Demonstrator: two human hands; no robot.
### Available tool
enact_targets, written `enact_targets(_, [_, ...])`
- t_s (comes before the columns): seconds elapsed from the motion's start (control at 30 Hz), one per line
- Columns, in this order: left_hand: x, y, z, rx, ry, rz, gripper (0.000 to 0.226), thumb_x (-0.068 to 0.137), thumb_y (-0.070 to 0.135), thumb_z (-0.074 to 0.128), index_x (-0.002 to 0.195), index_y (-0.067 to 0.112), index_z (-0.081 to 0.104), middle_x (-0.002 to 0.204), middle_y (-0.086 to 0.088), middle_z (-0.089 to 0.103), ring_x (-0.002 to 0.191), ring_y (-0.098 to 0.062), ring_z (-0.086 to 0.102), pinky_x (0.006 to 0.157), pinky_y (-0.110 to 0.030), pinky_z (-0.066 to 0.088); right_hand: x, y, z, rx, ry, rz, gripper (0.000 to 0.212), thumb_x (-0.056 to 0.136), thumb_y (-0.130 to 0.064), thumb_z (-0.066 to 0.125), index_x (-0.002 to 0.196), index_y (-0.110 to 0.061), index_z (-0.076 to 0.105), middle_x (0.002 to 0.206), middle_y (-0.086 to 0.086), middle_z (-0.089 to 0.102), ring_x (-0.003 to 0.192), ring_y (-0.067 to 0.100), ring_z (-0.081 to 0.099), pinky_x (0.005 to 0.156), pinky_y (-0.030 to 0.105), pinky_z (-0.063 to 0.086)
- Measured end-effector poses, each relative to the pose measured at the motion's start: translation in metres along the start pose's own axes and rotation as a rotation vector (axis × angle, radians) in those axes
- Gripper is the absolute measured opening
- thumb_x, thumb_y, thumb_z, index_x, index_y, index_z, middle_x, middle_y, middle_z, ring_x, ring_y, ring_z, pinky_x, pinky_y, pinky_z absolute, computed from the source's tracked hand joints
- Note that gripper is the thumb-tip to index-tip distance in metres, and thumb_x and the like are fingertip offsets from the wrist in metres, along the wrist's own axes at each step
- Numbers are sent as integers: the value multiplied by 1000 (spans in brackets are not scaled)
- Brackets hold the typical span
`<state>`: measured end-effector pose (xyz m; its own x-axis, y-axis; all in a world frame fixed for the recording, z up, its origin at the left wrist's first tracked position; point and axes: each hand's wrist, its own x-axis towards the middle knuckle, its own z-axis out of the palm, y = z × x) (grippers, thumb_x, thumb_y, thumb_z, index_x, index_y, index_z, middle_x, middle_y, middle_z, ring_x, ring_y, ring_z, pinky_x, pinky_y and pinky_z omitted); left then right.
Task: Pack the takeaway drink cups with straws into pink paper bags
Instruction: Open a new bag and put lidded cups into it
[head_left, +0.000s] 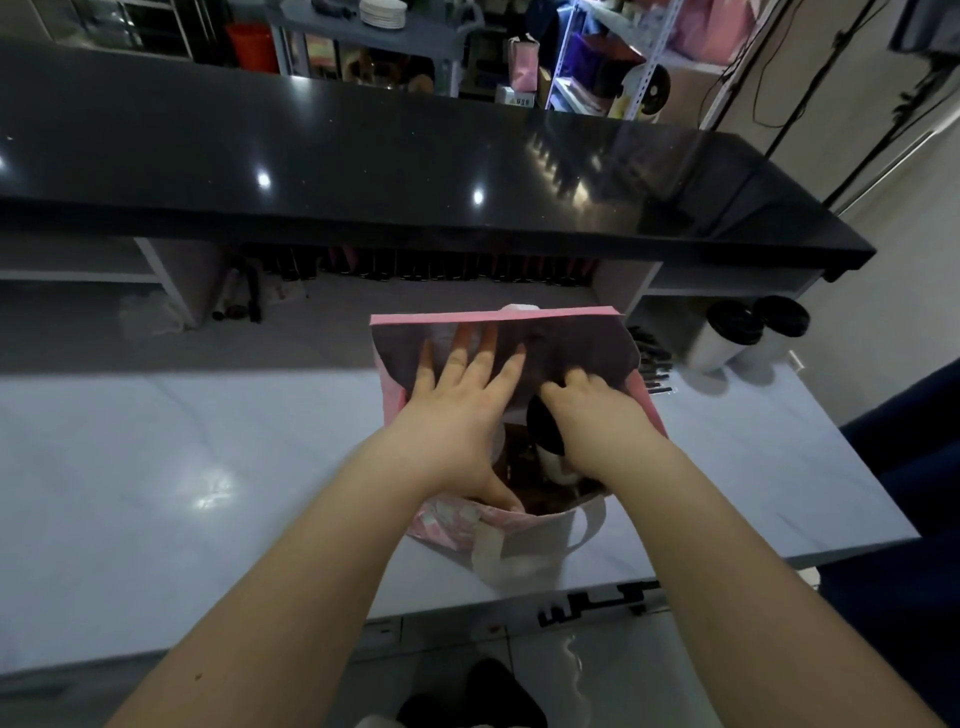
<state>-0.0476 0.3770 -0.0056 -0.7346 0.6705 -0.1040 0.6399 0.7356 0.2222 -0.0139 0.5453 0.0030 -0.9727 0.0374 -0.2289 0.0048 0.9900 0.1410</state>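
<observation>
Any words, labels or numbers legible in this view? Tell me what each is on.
None can be read.
small box behind the counter: label too blurred to read.
black marks below the table edge: not legible.
pink paper bag and cups: no print visible.

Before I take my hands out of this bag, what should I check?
1. Pink bag standing upright on the counter: ok.
2. Left hand pressing the bag's mouth open: ok.
3. Cup inside the bag, black lid on: ok.
4. Straw packed with it: cannot tell; right hand covers that spot.
5. Spare cups lidded and upright at the right: ok.
</observation>
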Motion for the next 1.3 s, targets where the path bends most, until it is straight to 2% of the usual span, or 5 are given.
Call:
enact_targets(0.47, [1,1,6,-31,38,-17,146,53,72,78,144,37,-30,161,3,-20,146,-29,-24,105,-46,-21,20,9,25,122,0,-29,83,76,-12,72,143,-30,26,138,9,35,126,34,39,100,52,42])
enact_targets(0.63, [5,0,7,-21,78,-42,142,55,77,72,145,35,-29,161,1,-22,145,-29,-28,107,-49,-22,23,14,39,94,33,-158,83,82,-15,69,147,-31,21,144,10,32,128,33,38,100,44,45])
enact_targets(0.87, [4,7,8,2,64,-82,141,53,81,69,147,33,-24,162,-1,-15,147,-31,-20,112,-52,-16,26,19,62,89,-49,-182,85,93,-66,33,153,-28,-14,161,2,-18,147,21,-20,117,37,-12])
enact_targets(1.13, [8,13,4,-34,71,-115,135,58,79,68,151,32,-19,161,-3,-20,145,-30,-27,112,-50,-14,31,22,73,73,-106,-175,79,95,-65,22,151,-27,-20,161,2,-22,147,21,-22,118,41,-14])
enact_targets(1.3, [16,20,-14,-72,165,-154,104,82,58,64,154,27,-5,162,-5,11,148,-31,11,116,-56,21,28,28,42,163,-211,-165,82,94,-64,34,153,-32,-14,162,-4,-15,149,21,-13,120,46,-3])
